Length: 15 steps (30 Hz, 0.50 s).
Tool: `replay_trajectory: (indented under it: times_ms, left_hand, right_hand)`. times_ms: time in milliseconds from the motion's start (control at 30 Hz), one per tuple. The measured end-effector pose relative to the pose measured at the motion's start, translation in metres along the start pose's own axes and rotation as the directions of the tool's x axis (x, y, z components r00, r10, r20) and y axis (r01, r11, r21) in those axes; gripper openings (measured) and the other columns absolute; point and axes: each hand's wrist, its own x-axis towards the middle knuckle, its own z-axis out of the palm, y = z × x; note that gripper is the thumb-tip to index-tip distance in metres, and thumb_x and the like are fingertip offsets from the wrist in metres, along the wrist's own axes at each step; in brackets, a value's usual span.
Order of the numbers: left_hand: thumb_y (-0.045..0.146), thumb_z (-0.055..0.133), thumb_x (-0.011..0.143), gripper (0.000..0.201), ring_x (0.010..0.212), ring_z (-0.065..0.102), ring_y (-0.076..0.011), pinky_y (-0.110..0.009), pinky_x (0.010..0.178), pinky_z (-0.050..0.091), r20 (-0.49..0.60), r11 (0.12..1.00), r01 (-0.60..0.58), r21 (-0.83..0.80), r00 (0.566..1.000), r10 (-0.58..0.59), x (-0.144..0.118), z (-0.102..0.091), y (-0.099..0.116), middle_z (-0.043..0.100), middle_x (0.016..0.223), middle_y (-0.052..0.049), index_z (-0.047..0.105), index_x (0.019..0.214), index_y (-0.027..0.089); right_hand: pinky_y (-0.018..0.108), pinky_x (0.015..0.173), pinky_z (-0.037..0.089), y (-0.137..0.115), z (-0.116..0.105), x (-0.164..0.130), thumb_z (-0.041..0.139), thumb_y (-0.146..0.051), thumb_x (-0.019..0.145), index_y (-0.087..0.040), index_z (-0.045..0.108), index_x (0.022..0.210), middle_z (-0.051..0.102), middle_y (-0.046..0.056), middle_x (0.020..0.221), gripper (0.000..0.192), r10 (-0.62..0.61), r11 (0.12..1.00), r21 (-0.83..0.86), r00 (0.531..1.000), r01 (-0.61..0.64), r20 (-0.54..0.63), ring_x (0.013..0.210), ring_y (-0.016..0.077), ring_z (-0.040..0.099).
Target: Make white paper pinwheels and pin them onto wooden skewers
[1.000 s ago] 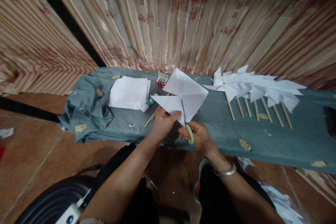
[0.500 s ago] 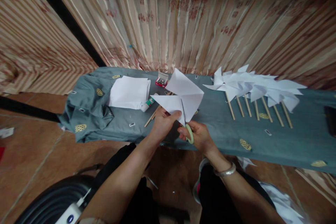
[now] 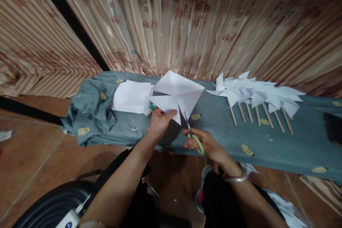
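My left hand (image 3: 160,123) pinches the near corner of a white paper square (image 3: 177,94) with diagonal creases and cuts, holding it up over the cloth-covered table (image 3: 219,139). My right hand (image 3: 204,142) grips green-handled scissors (image 3: 193,137), their blades pointing up toward the paper but drawn clear of it, just to its right. A metal bangle sits on my right wrist.
A stack of white paper squares (image 3: 132,96) and a glue stick (image 3: 149,109) lie at the left. Several finished white pinwheels (image 3: 256,91) on wooden sticks lie at the right. A dark object (image 3: 332,126) sits at the far right edge. Curtains hang behind the table.
The scissors have come out of the cut and moved down and right. My left hand has lifted and turned the paper leftward.
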Motion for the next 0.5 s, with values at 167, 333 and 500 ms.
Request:
replay_trajectory:
  times_ms: [167, 333, 500]
  left_hand:
    - [0.019, 0.082, 0.044, 0.026, 0.059, 0.06, -0.0145, -0.028, 0.066, 0.048, 0.016, 0.998, 0.032, -0.048, 0.999, -0.031, 0.004, -0.01, 0.009, 0.07, 0.063, 0.0, 0.07, 0.067, 0.015]
    - [0.019, 0.083, 0.042, 0.026, 0.061, 0.063, -0.0151, -0.029, 0.068, 0.049, 0.084, 0.993, 0.113, -0.011, 0.99, -0.112, -0.002, -0.015, 0.008, 0.071, 0.064, -0.001, 0.072, 0.065, 0.015]
    - [0.018, 0.081, 0.042, 0.026, 0.06, 0.063, -0.0164, -0.029, 0.066, 0.05, 0.228, 0.965, 0.214, 0.149, 0.942, -0.245, -0.015, -0.015, -0.002, 0.072, 0.066, -0.002, 0.073, 0.066, 0.015]
  right_hand:
    - [0.022, 0.05, 0.043, 0.0, -0.03, -0.002, 0.079, -0.062, 0.062, -0.016, 0.067, 0.085, 0.068, 0.0, 0.063, 0.053, 0.057, 0.997, -0.055, 0.998, -0.055, 0.042, 0.052, 0.0095, 0.056]
    - [0.023, 0.049, 0.044, 0.002, -0.05, 0.005, 0.072, -0.072, 0.064, -0.016, 0.069, 0.088, 0.072, 0.006, 0.07, 0.061, -0.082, 0.994, 0.046, 0.968, 0.096, -0.238, 0.056, 0.0124, 0.06]
    - [0.027, 0.056, 0.05, -0.005, -0.059, 0.01, 0.067, -0.081, 0.059, -0.021, 0.066, 0.084, 0.073, 0.005, 0.074, 0.065, -0.16, 0.946, 0.194, 0.892, 0.261, -0.423, 0.064, 0.0169, 0.066]
